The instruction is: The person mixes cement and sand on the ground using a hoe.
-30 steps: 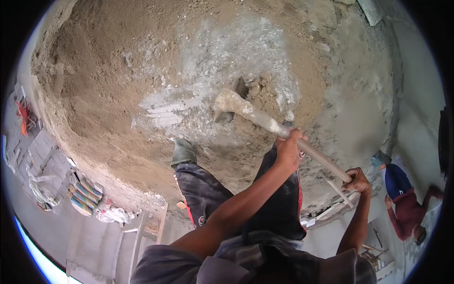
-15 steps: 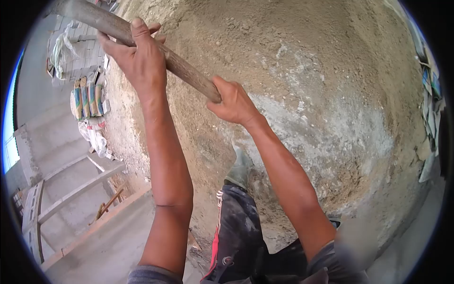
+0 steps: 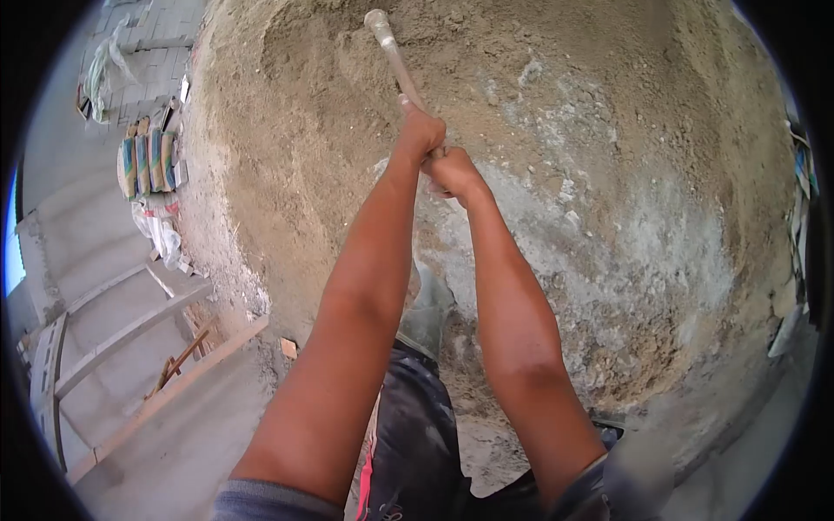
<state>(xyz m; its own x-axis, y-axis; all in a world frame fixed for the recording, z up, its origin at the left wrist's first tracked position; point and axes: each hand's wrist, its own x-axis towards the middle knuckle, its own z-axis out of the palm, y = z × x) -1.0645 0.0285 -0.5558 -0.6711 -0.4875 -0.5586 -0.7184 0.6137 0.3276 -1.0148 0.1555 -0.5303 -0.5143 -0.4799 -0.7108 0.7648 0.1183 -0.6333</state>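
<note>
Both arms reach forward over a big mound of brown sandy soil (image 3: 304,156). My left hand (image 3: 420,135) is wrapped round the wooden handle (image 3: 401,71) of a long tool. Just behind it, my right hand (image 3: 455,174) grips the handle's near end, the two hands almost touching. At the far end the tool's pale socket (image 3: 378,19) meets the soil near the top of the view; its blade cannot be seen. Grey-white powder (image 3: 660,234) and small lumps lie over the soil to the right of my hands.
A dusty boot (image 3: 426,313) stands on the soil below my hands. Striped bags (image 3: 149,161) and a white plastic sack (image 3: 163,239) lie at the left. Wooden beams (image 3: 165,399) form a frame at the lower left. Sheets and debris (image 3: 799,174) show at the right edge.
The tool has swung from raised at the upper left down to the soil ahead. My left hand has moved right and down, closer to my right hand, which has shifted slightly right.
</note>
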